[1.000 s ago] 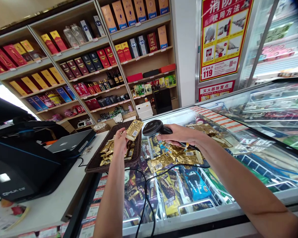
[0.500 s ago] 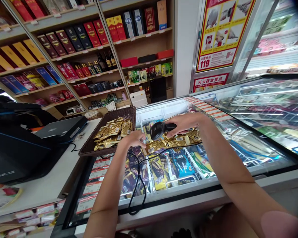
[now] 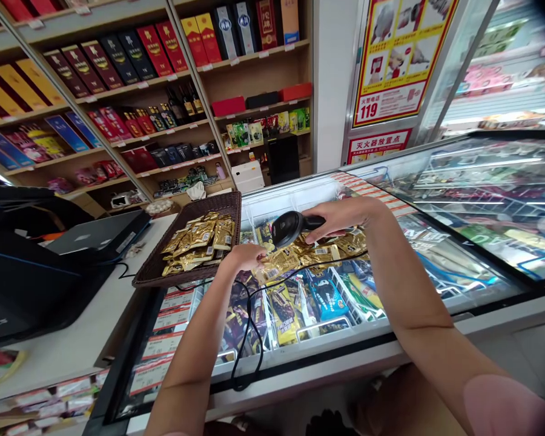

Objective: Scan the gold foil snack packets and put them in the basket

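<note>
My right hand (image 3: pixel 340 217) is wrapped around the handle of a black handheld barcode scanner (image 3: pixel 287 229), whose head points left and down over gold foil packets. At the left end of these packets, my left hand (image 3: pixel 246 257) pinches the edge of a gold packet (image 3: pixel 277 264); its fingertips are partly hidden. More gold packets (image 3: pixel 324 254) lie under the scanner on the glass of a chest freezer. To the left, a brown woven basket (image 3: pixel 157 274) holds several more gold packets (image 3: pixel 200 239).
The scanner's black cable (image 3: pixel 247 315) loops across the glass freezer top, above wrapped ice creams (image 3: pixel 324 293). A white counter (image 3: pixel 63 357) with a black machine (image 3: pixel 22 272) stands left. Behind are shelves of boxes (image 3: pixel 148 51) and a red-and-yellow poster (image 3: pixel 399 66).
The camera view has shifted slightly. The scanner's head has lifted and turned a little with my right hand. My left hand stays at the gold packet's edge.
</note>
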Motion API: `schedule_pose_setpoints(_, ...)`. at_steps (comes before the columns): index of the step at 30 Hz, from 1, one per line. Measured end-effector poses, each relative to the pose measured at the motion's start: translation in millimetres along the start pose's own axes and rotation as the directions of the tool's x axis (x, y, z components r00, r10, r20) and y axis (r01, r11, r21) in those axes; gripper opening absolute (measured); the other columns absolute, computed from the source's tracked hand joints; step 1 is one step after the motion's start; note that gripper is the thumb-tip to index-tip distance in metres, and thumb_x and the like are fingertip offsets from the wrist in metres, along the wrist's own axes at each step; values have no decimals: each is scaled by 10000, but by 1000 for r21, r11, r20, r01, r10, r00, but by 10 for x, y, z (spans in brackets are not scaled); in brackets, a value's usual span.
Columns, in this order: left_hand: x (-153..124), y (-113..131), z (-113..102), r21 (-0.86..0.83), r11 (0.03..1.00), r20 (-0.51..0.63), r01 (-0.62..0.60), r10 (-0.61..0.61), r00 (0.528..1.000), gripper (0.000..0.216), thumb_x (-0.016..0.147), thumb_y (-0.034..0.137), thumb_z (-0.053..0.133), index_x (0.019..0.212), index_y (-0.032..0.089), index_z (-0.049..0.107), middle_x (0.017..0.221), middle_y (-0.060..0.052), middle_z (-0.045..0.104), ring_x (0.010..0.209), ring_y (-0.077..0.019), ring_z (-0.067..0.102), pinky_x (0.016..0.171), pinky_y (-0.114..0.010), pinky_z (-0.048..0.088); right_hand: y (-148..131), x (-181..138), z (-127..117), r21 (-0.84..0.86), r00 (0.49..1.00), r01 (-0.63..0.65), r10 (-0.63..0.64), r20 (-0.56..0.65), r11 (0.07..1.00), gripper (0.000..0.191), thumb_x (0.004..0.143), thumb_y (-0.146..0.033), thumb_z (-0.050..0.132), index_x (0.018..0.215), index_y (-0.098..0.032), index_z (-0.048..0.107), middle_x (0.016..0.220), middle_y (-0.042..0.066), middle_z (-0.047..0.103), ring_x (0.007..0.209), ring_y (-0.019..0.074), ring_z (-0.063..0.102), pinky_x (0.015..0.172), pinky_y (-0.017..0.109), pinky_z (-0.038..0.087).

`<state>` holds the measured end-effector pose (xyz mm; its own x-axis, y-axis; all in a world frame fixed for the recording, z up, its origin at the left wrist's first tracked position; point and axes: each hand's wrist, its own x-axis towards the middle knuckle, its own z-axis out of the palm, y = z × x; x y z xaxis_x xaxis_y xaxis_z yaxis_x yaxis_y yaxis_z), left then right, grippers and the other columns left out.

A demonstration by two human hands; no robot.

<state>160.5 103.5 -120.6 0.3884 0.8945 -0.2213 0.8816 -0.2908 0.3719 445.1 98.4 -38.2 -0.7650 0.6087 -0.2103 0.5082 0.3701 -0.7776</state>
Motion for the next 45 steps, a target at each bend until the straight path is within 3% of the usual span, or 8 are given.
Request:
schedule_pose_setpoints(2, -73, -1, -108, -69, 997, -4, -26, 26, 1000, 76, 639, 246, 690, 674, 244, 623, 651, -9, 624, 637, -203, 598, 627, -284, 398, -50, -16, 8, 15, 1000, 11, -11, -15, 1000, 466, 669, -520, 721, 977, -187, 611, 518, -61, 479, 412, 83, 417, 403, 213, 278)
schedule_pose_setpoints(4, -158, -39, -226, -212, 977, -35, -21, 13, 999, 98, 693, 302, 656, 769, 241, 653, 683, -14, 636, 582, -189, 596, 575, -280, 418, -90, -23, 19, 41, 999, 28, -26, -41, 999, 490, 675, -529, 715, 1008, -189, 597, 547, -56, 488, 415, 77, 412, 392, 209, 271)
schedule_pose_setpoints(7, -277, -161, -391, -502, 865, -166, -15, -80, 983, 183, 673, 363, 690, 751, 204, 641, 652, -15, 607, 554, -173, 594, 528, -273, 449, -124, -9, 41, 82, 994, 67, -60, -90, 994, 493, 683, -540, 706, 1005, -187, 584, 570, -52, 487, 420, 71, 405, 385, 206, 262)
schedule_pose_setpoints(9, -334, -263, -484, -607, 793, -276, -46, -157, 948, 229, 667, 392, 696, 737, 193, 609, 659, -6, 584, 576, -155, 594, 536, -264, 471, -136, 21, 64, 102, 988, 106, -93, -124, 989, 478, 700, -545, 689, 990, -182, 574, 559, -56, 470, 418, 69, 397, 386, 205, 261)
schedule_pose_setpoints(14, -403, -445, -621, -668, 737, -463, -105, -301, 834, 304, 690, 453, 664, 730, 185, 526, 666, 29, 543, 575, -105, 576, 569, -237, 500, -176, 163, 163, 166, 956, 214, -172, -236, 963, 461, 738, -563, 646, 967, -180, 531, 524, -73, 436, 411, 71, 377, 410, 210, 281)
schedule_pose_setpoints(18, -430, -425, -639, -697, 700, -511, -154, -335, 791, 338, 656, 464, 696, 727, 177, 532, 664, 32, 557, 587, -102, 579, 596, -243, 524, -212, 268, 234, 193, 948, 227, -171, -268, 955, 454, 738, -587, 631, 909, -185, 508, 539, -67, 449, 405, 66, 373, 403, 208, 271)
schedule_pose_setpoints(27, -412, -325, -634, -725, 664, -512, -185, -338, 790, 344, 605, 437, 749, 697, 168, 555, 644, 25, 577, 565, -105, 572, 558, -237, 523, -261, 317, 288, 165, 947, 195, -141, -288, 967, 466, 732, -609, 622, 875, -184, 493, 542, -55, 475, 395, 64, 381, 378, 200, 258)
schedule_pose_setpoints(45, -410, -364, -629, -682, 715, -522, -151, -331, 786, 332, 670, 464, 676, 754, 166, 557, 727, -4, 622, 661, -129, 619, 642, -271, 552, -264, 383, 320, 128, 959, 194, -160, -235, 973, 479, 745, -614, 609, 912, -182, 485, 552, -51, 482, 405, 70, 402, 377, 199, 285)
